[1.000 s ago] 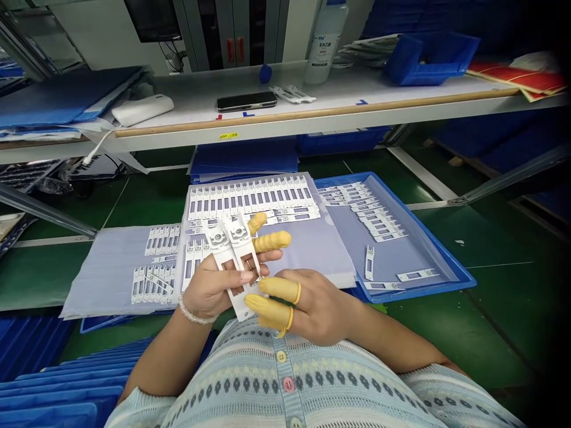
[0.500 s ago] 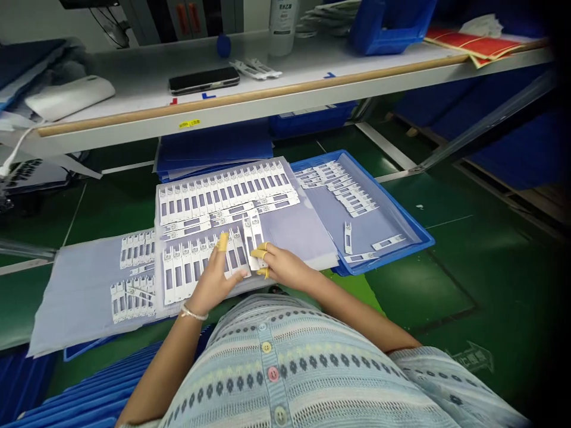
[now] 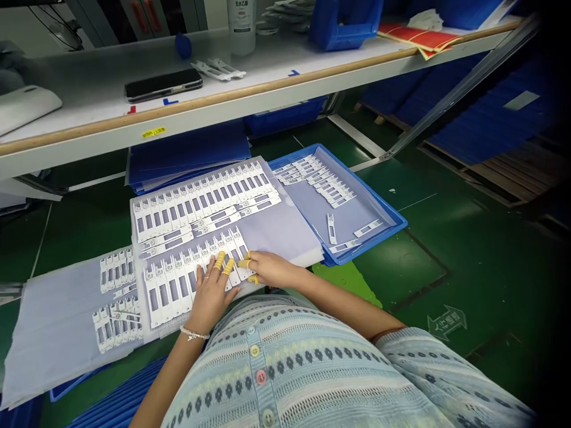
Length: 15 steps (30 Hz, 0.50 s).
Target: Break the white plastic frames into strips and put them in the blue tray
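Note:
My left hand (image 3: 210, 291) lies flat with fingers stretched out on the near row of white plastic strip parts (image 3: 178, 276), yellow finger cots on two fingertips. My right hand (image 3: 267, 268), also in yellow cots, rests with curled fingers at the right end of that row, touching the last strips (image 3: 238, 246). The parts sit on a pale grey sheet (image 3: 281, 229). A longer row of the same parts (image 3: 200, 199) runs across the sheet's far side. Neither hand lifts a part.
A blue tray (image 3: 392, 223) to the right holds more loose strips (image 3: 321, 178). Another grey sheet (image 3: 57, 315) with smaller part groups lies at left. A shelf (image 3: 267, 89) above carries a phone (image 3: 163, 84), a bottle and a blue bin (image 3: 345, 24). Blue sheets are stacked under it.
Two strips held up in both hands a second ago now lie at the right end of the near row. Both hands came down onto the sheet; the view swung right.

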Each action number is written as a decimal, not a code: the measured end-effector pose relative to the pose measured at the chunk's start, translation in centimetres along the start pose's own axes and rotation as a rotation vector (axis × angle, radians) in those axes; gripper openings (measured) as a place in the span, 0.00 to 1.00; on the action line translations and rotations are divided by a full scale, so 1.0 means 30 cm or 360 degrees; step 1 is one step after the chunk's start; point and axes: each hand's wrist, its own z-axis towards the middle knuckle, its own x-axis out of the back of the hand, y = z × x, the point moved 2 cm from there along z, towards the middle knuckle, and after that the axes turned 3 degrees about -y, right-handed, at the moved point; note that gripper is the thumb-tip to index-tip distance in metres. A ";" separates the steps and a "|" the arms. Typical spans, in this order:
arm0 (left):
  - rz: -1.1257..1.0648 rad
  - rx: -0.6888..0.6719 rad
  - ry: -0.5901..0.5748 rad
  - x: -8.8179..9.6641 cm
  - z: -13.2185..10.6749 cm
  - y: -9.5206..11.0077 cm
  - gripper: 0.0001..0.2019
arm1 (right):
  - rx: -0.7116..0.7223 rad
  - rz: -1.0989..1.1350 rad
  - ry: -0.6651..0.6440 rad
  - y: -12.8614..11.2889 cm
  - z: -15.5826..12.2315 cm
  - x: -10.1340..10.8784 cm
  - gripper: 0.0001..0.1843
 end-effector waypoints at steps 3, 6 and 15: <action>0.0040 0.0013 0.0024 -0.006 0.011 -0.003 0.27 | 0.0075 -0.0021 0.0028 0.009 0.008 0.000 0.18; 0.0076 0.0012 0.0051 -0.010 0.017 -0.005 0.26 | 0.0166 -0.0077 0.0029 0.022 0.022 -0.002 0.17; 0.0422 -0.0128 0.0305 -0.023 0.014 -0.026 0.26 | 0.0509 -0.0110 0.0195 0.099 0.016 0.028 0.18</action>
